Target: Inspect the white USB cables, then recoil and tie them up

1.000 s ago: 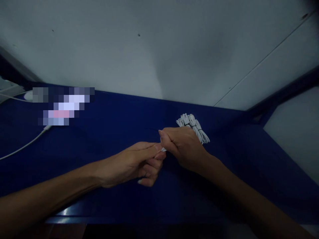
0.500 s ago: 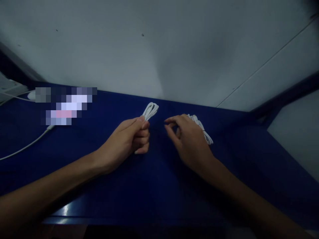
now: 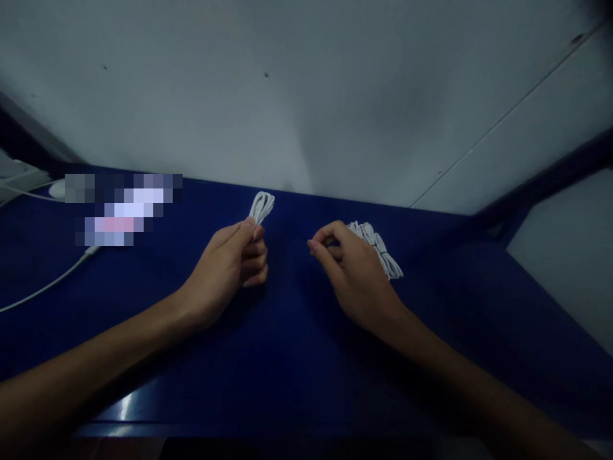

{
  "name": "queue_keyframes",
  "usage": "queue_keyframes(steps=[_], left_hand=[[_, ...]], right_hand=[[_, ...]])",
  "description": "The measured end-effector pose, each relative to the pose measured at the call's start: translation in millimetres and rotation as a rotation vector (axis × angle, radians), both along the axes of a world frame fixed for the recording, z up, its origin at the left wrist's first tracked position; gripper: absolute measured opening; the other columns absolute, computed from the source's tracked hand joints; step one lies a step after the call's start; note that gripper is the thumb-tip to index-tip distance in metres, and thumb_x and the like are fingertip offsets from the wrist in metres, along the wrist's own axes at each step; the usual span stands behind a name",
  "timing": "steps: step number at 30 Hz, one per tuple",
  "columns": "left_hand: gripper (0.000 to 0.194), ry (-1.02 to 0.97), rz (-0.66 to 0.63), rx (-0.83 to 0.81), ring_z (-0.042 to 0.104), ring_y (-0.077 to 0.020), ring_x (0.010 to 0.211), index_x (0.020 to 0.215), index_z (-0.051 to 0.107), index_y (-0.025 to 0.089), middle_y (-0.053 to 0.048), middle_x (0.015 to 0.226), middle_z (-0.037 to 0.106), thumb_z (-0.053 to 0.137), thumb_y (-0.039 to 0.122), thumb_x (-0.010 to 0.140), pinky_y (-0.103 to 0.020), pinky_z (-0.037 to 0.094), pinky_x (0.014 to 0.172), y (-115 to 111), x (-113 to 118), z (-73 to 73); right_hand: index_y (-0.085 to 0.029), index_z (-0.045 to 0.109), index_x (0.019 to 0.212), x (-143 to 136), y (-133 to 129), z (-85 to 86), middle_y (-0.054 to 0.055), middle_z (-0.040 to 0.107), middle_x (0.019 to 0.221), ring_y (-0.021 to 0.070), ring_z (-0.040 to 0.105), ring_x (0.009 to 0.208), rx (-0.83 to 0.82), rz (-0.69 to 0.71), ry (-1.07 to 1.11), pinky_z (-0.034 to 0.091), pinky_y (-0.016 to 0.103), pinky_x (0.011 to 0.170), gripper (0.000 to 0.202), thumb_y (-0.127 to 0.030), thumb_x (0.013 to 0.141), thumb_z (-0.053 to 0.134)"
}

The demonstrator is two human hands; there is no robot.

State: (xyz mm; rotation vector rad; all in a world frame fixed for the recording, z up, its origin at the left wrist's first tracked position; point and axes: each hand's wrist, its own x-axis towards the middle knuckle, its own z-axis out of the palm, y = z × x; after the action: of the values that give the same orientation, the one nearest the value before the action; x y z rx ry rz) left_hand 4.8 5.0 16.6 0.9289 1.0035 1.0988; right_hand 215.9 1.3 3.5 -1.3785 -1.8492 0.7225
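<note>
My left hand (image 3: 230, 255) is closed around a looped white cable (image 3: 262, 206), whose folded loops stick up above the thumb. To its right, my right hand (image 3: 357, 268) hovers with thumb and forefinger pinched together. Whatever is in that pinch, if anything, is too small and dark to make out. Just behind and right of the right hand lie more bundled white cables (image 3: 383, 252) with a dark tie around them, partly hidden by the hand.
A blue table (image 3: 287, 358) runs up to a pale wall (image 3: 215, 96). On the left lies a blurred-out bright object (image 3: 134, 209) with a white cord (image 3: 62, 281) leading from it. A white power strip or box (image 3: 22, 176) with cords is at the far left.
My left hand has moved left with the white cable, away from the right hand. My right hand's thumb and forefinger have come together, and the hand has shifted slightly left.
</note>
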Motion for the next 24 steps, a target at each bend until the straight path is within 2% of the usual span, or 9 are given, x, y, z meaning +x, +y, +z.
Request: queue_keyframes(steps=[2, 4, 6, 10, 14, 20, 24], left_hand=[[0.034, 0.020, -0.029, -0.025, 0.025, -0.0091, 0.053, 0.079, 0.048, 0.021, 0.007, 0.067, 0.030, 0.055, 0.032, 0.110, -0.018, 0.034, 0.043, -1.5, 1.6, -2.8], [0.036, 0.046, -0.102, -0.047, 0.025, -0.0090, 0.052, 0.078, 0.047, 0.021, 0.007, 0.067, 0.030, 0.056, 0.036, 0.110, -0.018, 0.032, 0.043, -5.8, 3.7, -5.7], [0.037, 0.069, -0.191, -0.047, 0.028, -0.0096, 0.053, 0.081, 0.048, 0.022, 0.007, 0.068, 0.032, 0.057, 0.042, 0.110, -0.018, 0.030, 0.044, -11.7, 5.4, -8.0], [0.038, 0.146, -0.276, -0.019, 0.032, -0.0113, 0.058, 0.087, 0.051, 0.022, 0.005, 0.072, 0.036, 0.058, 0.053, 0.109, -0.021, 0.030, 0.048, -21.9, 5.7, -8.6], [0.043, 0.255, -0.296, 0.025, 0.031, -0.0124, 0.060, 0.091, 0.054, 0.022, 0.005, 0.072, 0.037, 0.054, 0.061, 0.110, -0.024, 0.030, 0.048, -26.7, 2.6, -7.3], [0.044, 0.350, -0.321, 0.043, 0.036, -0.0132, 0.061, 0.092, 0.053, 0.023, 0.004, 0.073, 0.045, 0.049, 0.062, 0.112, -0.025, 0.033, 0.051, -30.2, -2.3, -7.6], [0.046, 0.354, -0.299, 0.070, 0.037, -0.0135, 0.062, 0.091, 0.057, 0.022, 0.003, 0.073, 0.046, 0.049, 0.062, 0.112, -0.025, 0.033, 0.051, -29.5, -1.7, -7.3]], right_hand=[[-0.022, 0.064, 0.105, -0.6, -4.1, 9.1, 0.000, 0.069, 0.088, 0.0120, 0.052, 0.059, -0.147, 0.109, 0.265, 0.038, 0.028, 0.052, 0.021, -0.042, 0.111, 0.065], [-0.021, 0.067, 0.102, -3.9, -7.7, 15.2, -0.001, 0.068, 0.086, 0.0094, 0.048, 0.056, -0.299, 0.229, 0.432, 0.034, 0.025, 0.049, 0.021, -0.041, 0.108, 0.071], [-0.019, 0.068, 0.096, -8.3, -10.3, 17.0, -0.003, 0.064, 0.080, 0.0077, 0.046, 0.056, -0.441, 0.320, 0.511, 0.035, 0.023, 0.051, 0.021, -0.037, 0.106, 0.074], [-0.019, 0.063, 0.090, -13.4, -12.7, 13.7, -0.007, 0.049, 0.066, 0.0066, 0.032, 0.051, -0.654, 0.387, 0.648, 0.025, 0.022, 0.047, 0.026, -0.037, 0.107, 0.071], [-0.020, 0.058, 0.086, -13.1, -13.4, 12.9, -0.007, 0.044, 0.066, 0.0078, 0.030, 0.054, -0.743, 0.378, 0.725, 0.021, 0.022, 0.048, 0.030, -0.039, 0.109, 0.067], [-0.019, 0.058, 0.089, -11.3, -13.2, 13.4, -0.003, 0.049, 0.080, 0.0084, 0.039, 0.061, -0.818, 0.367, 0.778, 0.028, 0.019, 0.048, 0.029, -0.040, 0.105, 0.071], [-0.018, 0.059, 0.088, -10.7, -11.3, 11.0, -0.003, 0.051, 0.079, 0.0087, 0.041, 0.061, -0.824, 0.401, 0.803, 0.032, 0.018, 0.048, 0.031, -0.040, 0.104, 0.073]])
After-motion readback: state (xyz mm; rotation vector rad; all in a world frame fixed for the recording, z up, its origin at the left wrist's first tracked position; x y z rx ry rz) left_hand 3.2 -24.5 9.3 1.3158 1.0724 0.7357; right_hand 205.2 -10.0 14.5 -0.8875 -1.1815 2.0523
